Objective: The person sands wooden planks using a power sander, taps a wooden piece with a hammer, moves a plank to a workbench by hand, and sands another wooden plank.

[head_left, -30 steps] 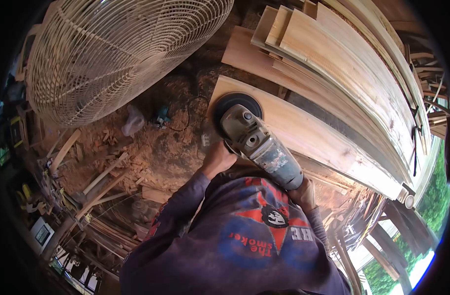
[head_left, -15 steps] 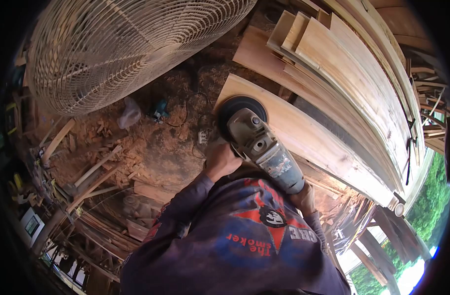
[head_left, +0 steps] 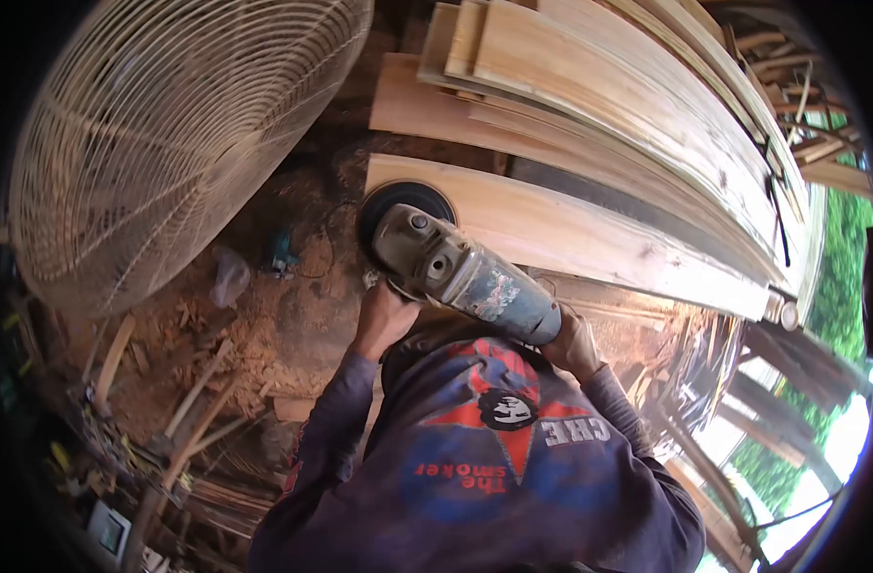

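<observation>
An angle grinder [head_left: 489,286] with a wide black sanding disc [head_left: 384,205] spans the middle of the view. Its disc overlaps the near end of a pale wooden plank [head_left: 551,224]; whether it touches the surface I cannot tell. My left hand [head_left: 387,320] is closed at the side of the grinder's head, around what seems to be its side handle, mostly hidden. Around the rear of the body, my right hand [head_left: 575,344] is closed, its fingers partly behind the housing.
A large caged fan [head_left: 198,162] stands at the left. Stacked planks [head_left: 608,95] lie beyond the worked one. A teal power tool [head_left: 282,256] and a clear plastic bag [head_left: 230,277] rest on the sawdust-covered floor [head_left: 312,325]. Wood scraps [head_left: 202,387] lie lower left.
The view has turned, so the fan and planks sit further left. The grinder has swung to a flatter angle in view, its disc still over the plank's end. Both hands keep their hold.
</observation>
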`<move>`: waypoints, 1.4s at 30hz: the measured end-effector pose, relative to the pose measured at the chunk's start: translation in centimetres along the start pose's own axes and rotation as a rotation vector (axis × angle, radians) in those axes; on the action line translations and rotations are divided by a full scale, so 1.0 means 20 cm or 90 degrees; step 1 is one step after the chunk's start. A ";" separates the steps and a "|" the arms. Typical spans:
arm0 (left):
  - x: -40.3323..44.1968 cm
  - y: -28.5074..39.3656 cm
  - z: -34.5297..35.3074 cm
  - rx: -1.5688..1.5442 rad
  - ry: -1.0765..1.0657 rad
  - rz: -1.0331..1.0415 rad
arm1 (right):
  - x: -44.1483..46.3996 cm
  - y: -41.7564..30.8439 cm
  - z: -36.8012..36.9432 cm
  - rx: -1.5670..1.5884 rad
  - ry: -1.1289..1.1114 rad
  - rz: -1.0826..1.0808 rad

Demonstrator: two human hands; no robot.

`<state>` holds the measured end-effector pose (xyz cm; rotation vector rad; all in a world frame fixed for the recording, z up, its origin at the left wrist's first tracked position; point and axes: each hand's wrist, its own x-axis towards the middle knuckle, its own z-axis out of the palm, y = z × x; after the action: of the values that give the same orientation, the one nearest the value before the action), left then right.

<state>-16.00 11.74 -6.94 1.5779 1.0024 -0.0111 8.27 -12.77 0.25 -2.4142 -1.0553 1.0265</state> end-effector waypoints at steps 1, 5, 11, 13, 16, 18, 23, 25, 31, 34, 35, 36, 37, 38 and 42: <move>0.01 0.00 0.03 -0.002 0.005 0.028 | -0.04 0.02 0.00 0.005 0.012 0.014; 0.03 0.11 0.15 0.055 -0.068 0.034 | -0.22 0.10 -0.02 0.048 0.053 0.076; 0.08 0.23 0.34 0.128 -0.090 0.204 | -0.48 0.25 0.04 0.059 0.088 0.178; 0.11 0.19 0.42 0.130 -0.148 0.215 | -0.53 0.29 0.08 0.095 0.116 0.208; 0.13 0.16 0.57 0.148 -0.224 0.080 | -0.60 0.34 0.09 0.147 0.149 0.199; 0.16 0.17 0.67 0.177 -0.225 0.073 | -0.64 0.36 0.05 0.134 0.134 0.218; 0.21 0.48 0.78 0.188 -0.313 0.064 | -0.77 0.51 0.06 0.182 0.186 0.297; 0.24 0.56 0.80 0.227 -0.357 0.076 | -0.80 0.57 0.04 0.169 0.167 0.300; 0.26 0.49 0.63 0.179 -0.241 0.034 | -0.57 0.55 -0.02 0.161 0.150 0.195; 0.31 0.31 0.51 0.196 -0.201 0.026 | -0.37 0.38 -0.11 0.136 0.099 0.169; 0.30 0.29 0.44 0.183 -0.186 0.032 | -0.33 0.38 -0.09 0.131 0.070 0.154; 0.30 0.25 0.38 0.181 -0.180 0.029 | -0.28 0.39 -0.08 0.126 0.042 0.141; 0.29 0.21 0.33 0.109 -0.157 0.054 | -0.22 0.35 -0.05 0.140 0.100 0.084; 0.29 0.18 0.29 0.037 -0.135 0.080 | -0.18 0.31 -0.04 0.138 0.097 0.079; 0.26 0.15 0.08 0.040 -0.108 -0.034 | -0.02 0.13 -0.02 0.085 0.084 0.048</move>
<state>-10.07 13.71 -7.76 1.5779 0.9189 -0.2119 9.80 -14.87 -0.66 -2.3920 -0.8315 0.9149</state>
